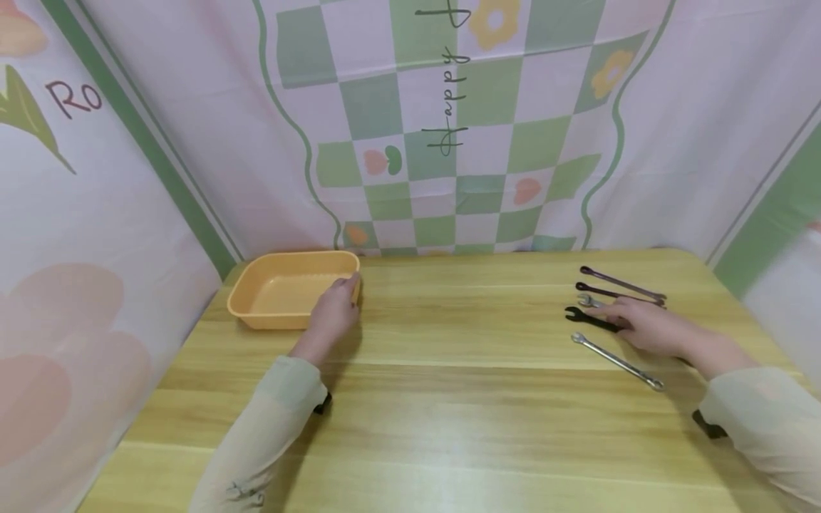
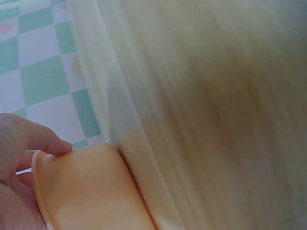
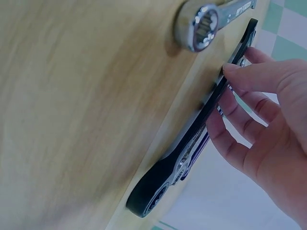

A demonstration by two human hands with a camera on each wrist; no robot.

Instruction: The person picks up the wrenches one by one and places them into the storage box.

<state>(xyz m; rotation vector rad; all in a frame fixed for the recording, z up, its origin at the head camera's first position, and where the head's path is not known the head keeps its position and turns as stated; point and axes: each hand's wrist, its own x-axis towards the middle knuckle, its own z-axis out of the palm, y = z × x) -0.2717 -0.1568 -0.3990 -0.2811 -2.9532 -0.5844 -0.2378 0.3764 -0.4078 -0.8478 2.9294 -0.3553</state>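
At the far left of the table stands a yellow-orange plastic basin [image 1: 263, 322], upright. My left hand [image 1: 335, 310] grips its right rim, thumb on the outer wall [image 2: 91, 187] in the left wrist view. On the right side of the table, my right hand [image 1: 654, 328] pinches a black combination wrench [image 1: 593, 320], thumb on one side and fingertips on the other. The right wrist view shows the black wrench [image 3: 192, 127] close to the table, its ring end toward the camera. A silver wrench [image 1: 586, 301] lies just beyond, partly hidden by the hand.
Nearer the front lies another silver combination wrench [image 1: 617, 361]. Two dark wrenches, one farther back [image 1: 622, 283] and one closer to the hand [image 1: 609, 292], lie behind. A patterned cloth [image 1: 423, 128] hangs along the table's back edge.
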